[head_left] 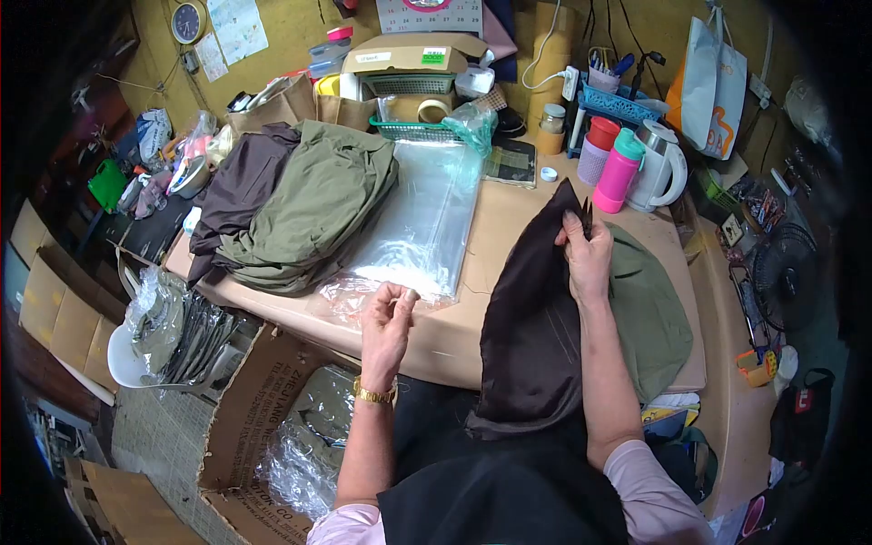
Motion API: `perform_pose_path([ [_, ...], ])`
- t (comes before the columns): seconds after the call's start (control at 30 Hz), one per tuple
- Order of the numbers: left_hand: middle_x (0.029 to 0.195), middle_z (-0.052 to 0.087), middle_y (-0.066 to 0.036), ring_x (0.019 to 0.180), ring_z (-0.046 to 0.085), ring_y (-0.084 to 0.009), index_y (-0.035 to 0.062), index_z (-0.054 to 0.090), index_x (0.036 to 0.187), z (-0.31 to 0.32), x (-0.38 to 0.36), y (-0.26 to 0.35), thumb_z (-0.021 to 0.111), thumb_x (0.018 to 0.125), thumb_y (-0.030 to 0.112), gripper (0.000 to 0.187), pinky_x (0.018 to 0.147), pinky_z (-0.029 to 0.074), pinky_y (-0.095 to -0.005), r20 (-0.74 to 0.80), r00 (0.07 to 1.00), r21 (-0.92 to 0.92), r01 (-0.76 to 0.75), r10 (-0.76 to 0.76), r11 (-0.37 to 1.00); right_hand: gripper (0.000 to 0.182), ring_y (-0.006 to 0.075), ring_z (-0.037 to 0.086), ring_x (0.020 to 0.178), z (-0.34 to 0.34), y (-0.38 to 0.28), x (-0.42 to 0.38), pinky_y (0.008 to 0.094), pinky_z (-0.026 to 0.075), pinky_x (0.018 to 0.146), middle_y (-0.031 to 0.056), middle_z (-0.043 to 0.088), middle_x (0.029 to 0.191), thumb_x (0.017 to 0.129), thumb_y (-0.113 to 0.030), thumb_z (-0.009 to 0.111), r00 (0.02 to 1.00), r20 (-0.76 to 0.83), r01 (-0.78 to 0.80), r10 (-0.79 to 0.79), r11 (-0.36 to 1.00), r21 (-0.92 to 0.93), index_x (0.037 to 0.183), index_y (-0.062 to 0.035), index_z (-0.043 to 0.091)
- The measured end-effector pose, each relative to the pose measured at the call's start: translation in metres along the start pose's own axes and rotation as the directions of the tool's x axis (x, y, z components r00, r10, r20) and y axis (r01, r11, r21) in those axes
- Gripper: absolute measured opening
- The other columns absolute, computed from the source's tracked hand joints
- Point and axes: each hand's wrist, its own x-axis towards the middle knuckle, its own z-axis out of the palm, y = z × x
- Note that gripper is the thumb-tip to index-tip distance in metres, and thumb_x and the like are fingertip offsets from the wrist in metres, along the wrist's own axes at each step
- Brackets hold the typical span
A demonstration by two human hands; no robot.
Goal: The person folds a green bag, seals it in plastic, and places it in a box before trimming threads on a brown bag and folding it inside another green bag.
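Note:
My right hand (586, 254) is closed on the upper edge of a dark brown fabric piece (536, 318), which hangs down toward my lap. Dark pointed tips like those of thread snips (587, 216) stick up from the same hand. Beneath and to the right lies an olive green fabric piece (649, 309). My left hand (389, 322) is pinched shut in front of the table edge, apart from the fabric; whatever is between its fingertips is too small to make out. Close behind it is a stack of clear plastic bags (418, 227).
Olive green folded fabric (318, 200) and dark brown fabric lie on the table's left. A pink bottle (618, 173) and a kettle (656, 163) stand at the back right. Below left, an open cardboard box (241, 436) holds plastic-wrapped items, beside a white tub (127, 359).

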Motion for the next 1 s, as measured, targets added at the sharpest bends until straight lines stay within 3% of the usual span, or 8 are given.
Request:
perform_pose_path([
  [0.13,0.087,0.068,-0.001,0.067,0.054,-0.0068,-0.0001,0.062,0.101,0.049,-0.001,0.026,0.065,0.095,0.021,0.022,0.064,0.046,-0.0205,-0.107,0.994,-0.332,-0.022,-0.015,0.943,0.017,0.0062,0.050,0.063,0.009,-0.008,-0.003,0.0237,0.038,0.061,-0.0016,0.056,0.067,0.097,-0.022,0.061,1.000,0.011,0.020,-0.020,1.000,0.009,0.093,-0.0048,0.063],
  [0.2,0.087,0.068,-0.002,0.072,0.059,-0.0093,-0.0028,0.065,0.108,0.062,0.002,0.025,0.070,0.092,0.018,0.027,0.069,0.049,-0.0221,0.015,0.964,0.176,-0.264,0.266,0.948,0.019,0.0061,0.050,0.063,0.011,-0.009,-0.004,0.0237,0.038,0.061,-0.0017,0.056,0.067,0.097,-0.023,0.061,0.998,0.049,0.043,-0.041,0.998,-0.043,0.095,-0.0048,0.063],
  [0.3,0.086,0.069,-0.003,0.074,0.061,-0.0091,-0.0027,0.068,0.108,0.062,0.005,0.028,0.073,0.088,0.014,0.026,0.069,0.050,-0.0222,0.253,0.964,0.094,-0.114,0.087,0.989,0.020,0.0060,0.050,0.064,0.013,-0.019,-0.006,0.0238,0.039,0.061,-0.0017,0.056,0.067,0.098,-0.024,0.061,0.996,0.072,0.058,-0.054,0.997,-0.057,0.095,-0.0045,0.063],
  [0.63,0.080,0.068,-0.004,0.062,0.061,-0.0081,-0.0024,0.070,0.087,0.029,-0.005,0.041,0.069,0.091,0.014,0.017,0.056,0.049,-0.0226,0.133,0.991,0.397,-0.070,0.018,0.915,0.019,0.0059,0.051,0.063,0.009,-0.014,-0.007,0.0233,0.040,0.062,-0.0009,0.058,0.069,0.096,-0.021,0.063,0.993,0.099,0.072,-0.064,0.994,-0.083,0.088,-0.0032,0.063],
  [0.77,0.119,0.061,-0.013,0.084,0.069,-0.0197,-0.0003,0.061,0.091,0.029,-0.008,0.039,0.062,0.096,0.013,0.014,0.070,0.058,-0.0250,0.152,0.988,-0.140,0.040,-0.018,0.989,0.020,0.0083,0.055,0.067,0.011,-0.010,-0.006,0.0256,0.044,0.066,0.0011,0.060,0.072,0.095,-0.021,0.066,0.991,0.121,0.062,-0.053,0.995,-0.074,0.090,-0.0026,0.063],
  [0.83,0.118,0.062,-0.014,0.106,0.066,-0.0282,0.0010,0.058,0.091,0.032,-0.008,0.033,0.059,0.097,0.010,0.011,0.088,0.059,-0.0319,0.381,0.918,-0.627,0.344,-0.110,0.699,0.020,0.0113,0.057,0.071,0.015,-0.013,-0.009,0.0281,0.046,0.069,0.0034,0.061,0.076,0.094,-0.023,0.067,0.988,0.147,0.069,-0.057,0.995,-0.076,0.095,-0.0026,0.063],
  [0.9,0.120,0.062,-0.015,0.122,0.057,-0.0341,0.0022,0.056,0.089,0.029,-0.006,0.025,0.057,0.097,0.007,0.010,0.100,0.054,-0.0380,0.430,0.897,-0.649,0.384,-0.100,0.657,0.029,0.0201,0.061,0.082,0.020,-0.034,-0.024,0.0351,0.048,0.075,0.0096,0.061,0.089,0.090,-0.026,0.071,0.984,0.096,0.175,-0.147,0.852,-0.494,0.108,-0.0052,0.062],
  [1.0,0.112,0.066,-0.015,0.123,0.056,-0.0349,0.0019,0.059,0.091,0.032,-0.007,0.025,0.061,0.094,0.006,0.006,0.102,0.052,-0.0404,0.421,0.903,-0.697,0.381,-0.083,0.608,0.032,0.0304,0.061,0.083,0.029,-0.064,-0.050,0.0394,0.049,0.075,0.0098,0.059,0.096,0.083,-0.023,0.074,0.922,0.309,0.369,-0.231,0.763,-0.531,0.110,-0.0102,0.064],
])
